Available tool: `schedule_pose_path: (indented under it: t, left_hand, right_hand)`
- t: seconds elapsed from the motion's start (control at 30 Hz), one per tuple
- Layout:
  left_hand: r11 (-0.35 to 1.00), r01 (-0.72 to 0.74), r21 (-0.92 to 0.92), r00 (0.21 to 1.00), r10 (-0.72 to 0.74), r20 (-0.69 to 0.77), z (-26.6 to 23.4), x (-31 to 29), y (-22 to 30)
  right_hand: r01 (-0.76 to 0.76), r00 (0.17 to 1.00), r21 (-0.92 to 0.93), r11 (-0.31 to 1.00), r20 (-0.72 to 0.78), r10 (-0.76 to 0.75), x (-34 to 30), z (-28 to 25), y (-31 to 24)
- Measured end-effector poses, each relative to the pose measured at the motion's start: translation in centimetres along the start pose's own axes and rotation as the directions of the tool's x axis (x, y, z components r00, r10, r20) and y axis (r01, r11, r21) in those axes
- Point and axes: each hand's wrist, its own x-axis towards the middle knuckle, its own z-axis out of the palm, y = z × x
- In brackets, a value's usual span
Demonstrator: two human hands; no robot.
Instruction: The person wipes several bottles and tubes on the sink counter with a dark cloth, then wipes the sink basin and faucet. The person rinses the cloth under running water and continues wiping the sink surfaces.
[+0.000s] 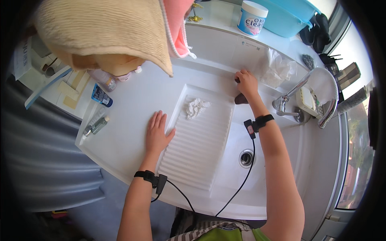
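My left hand [158, 132] lies flat on the white counter of the sink [134, 102], fingers stretched out, beside the ribbed washboard [197, 150]. It holds nothing. A crumpled white tissue or cloth [197, 108] rests on the upper part of the washboard. My right hand [247, 83] reaches to the back of the sink, its fingers curled at a dark brown object. Part of this dark brown object [241, 99] shows below the hand; its kind cannot be made out, and the fingers hide the rest. Each wrist wears a black strap with a cable.
Right of my right hand stand a faucet [281, 105] and a clear plastic bag [277, 70]. The drain [246, 158] is below. A white tub [252, 19] and blue basin [287, 18] stand behind. Beige towel [108, 30] hangs upper left, above a blue tube [101, 95] and bottles [99, 125].
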Motion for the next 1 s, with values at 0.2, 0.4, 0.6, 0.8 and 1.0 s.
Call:
schedule_pose_path:
  t: [0.2,0.4,0.6,0.8,1.0]
  left_hand:
    - [1.0,-0.016,-0.014,0.999,0.016,-0.028,0.1,-0.1,-0.1]
    - [0.999,-0.024,-0.025,1.0,0.024,-0.014,0.0,0.1,-0.1]
    - [0.999,-0.032,-0.023,0.999,0.031,-0.03,-0.1,0.0,0.0]
    - [0.999,-0.038,-0.014,0.999,0.038,-0.028,-0.3,0.5,0.2]
    - [1.0,-0.02,-0.016,0.999,0.02,-0.025,-0.3,0.1,0.5]
  right_hand:
    - [-0.09,0.986,0.339,0.937,0.164,0.035,2.7,0.3,-4.4]
    - [-0.045,0.984,-0.071,0.996,-0.177,0.032,8.0,5.2,-10.8]
    - [-0.075,0.996,-0.008,0.997,0.052,0.075,7.6,9.2,-14.9]
    - [0.229,0.964,0.047,0.972,-0.15,-0.22,8.0,9.5,-12.9]
    - [0.297,0.938,0.068,0.952,-0.207,-0.278,8.9,9.6,-11.8]
